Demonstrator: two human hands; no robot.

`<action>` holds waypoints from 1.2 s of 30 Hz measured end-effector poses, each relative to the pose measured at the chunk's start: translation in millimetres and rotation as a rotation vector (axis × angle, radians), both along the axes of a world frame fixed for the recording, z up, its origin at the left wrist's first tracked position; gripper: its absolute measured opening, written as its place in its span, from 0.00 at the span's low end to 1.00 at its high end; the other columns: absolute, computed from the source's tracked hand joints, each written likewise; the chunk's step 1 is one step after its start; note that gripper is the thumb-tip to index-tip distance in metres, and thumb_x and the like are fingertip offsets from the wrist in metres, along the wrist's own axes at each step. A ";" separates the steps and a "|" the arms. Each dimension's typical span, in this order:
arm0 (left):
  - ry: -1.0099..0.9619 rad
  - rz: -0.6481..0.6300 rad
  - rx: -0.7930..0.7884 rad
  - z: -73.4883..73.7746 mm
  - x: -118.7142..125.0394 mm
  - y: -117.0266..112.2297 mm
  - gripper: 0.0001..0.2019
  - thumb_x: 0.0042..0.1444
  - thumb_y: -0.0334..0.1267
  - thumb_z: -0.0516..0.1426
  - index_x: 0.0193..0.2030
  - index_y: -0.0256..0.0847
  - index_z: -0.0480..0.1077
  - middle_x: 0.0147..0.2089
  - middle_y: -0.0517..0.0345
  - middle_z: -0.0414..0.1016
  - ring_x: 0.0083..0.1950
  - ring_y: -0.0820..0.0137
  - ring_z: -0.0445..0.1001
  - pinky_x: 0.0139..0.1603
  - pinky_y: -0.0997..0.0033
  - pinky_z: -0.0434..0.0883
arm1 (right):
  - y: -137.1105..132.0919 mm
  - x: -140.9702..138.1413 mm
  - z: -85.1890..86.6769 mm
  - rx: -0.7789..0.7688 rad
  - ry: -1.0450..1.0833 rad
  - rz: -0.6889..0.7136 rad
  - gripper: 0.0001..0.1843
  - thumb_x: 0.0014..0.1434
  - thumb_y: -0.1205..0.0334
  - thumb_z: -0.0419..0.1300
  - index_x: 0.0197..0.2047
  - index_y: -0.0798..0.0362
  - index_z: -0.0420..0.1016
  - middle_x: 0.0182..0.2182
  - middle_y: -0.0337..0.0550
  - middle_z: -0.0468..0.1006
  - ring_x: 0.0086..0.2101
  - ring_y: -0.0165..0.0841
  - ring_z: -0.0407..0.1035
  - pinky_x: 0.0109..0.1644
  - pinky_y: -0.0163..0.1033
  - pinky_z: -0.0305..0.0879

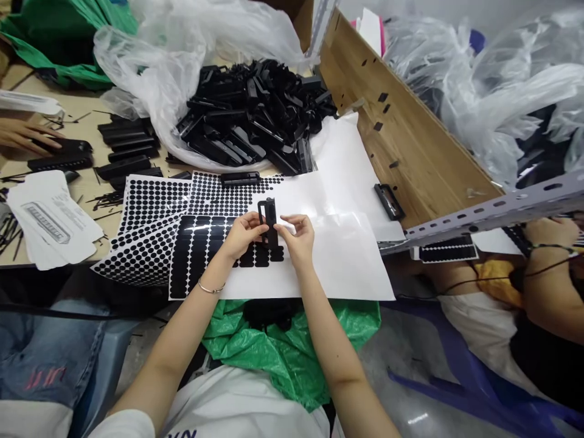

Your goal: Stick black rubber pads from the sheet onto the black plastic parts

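a black plastic part (271, 224) is positioned between the left hand (244, 236) and the right hand (298, 240), over a white sheet (328, 261) of black stickers (181, 255) on the tabletop (84, 185). its long axis runs up and down in the view, with one hand close on either side. the left edge is pinched by the left hand; the right edge is met by the right thumb, though whether it is gripped cannot be told. a pile of black parts (255, 115) is seen beyond.
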State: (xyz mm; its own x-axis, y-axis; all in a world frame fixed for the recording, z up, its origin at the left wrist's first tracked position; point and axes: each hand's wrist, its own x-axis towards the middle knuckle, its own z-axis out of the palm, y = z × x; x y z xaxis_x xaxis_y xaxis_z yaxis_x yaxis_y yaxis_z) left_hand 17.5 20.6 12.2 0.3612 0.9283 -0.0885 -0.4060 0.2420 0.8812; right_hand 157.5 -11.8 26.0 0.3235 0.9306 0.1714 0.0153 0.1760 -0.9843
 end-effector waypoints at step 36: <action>-0.241 0.160 -0.146 2.9 -1.0 0.7 0.06 0.57 0.40 0.59 0.36 0.41 0.70 0.39 0.56 0.77 0.41 0.71 0.76 0.50 0.65 0.73 | -125.7 55.2 34.2 -0.473 0.135 0.335 0.23 0.56 0.51 0.63 0.54 0.44 0.67 0.46 0.46 0.78 0.41 0.41 0.78 0.34 0.43 0.78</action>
State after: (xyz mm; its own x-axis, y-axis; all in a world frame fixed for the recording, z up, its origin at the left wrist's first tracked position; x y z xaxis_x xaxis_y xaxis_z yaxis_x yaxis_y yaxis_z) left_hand 16.6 21.3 15.1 0.2382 0.9588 -0.1547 -0.6416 0.2749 0.7161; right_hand 212.7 -137.5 60.2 -0.0113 0.9510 -0.3089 -0.0961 -0.3085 -0.9464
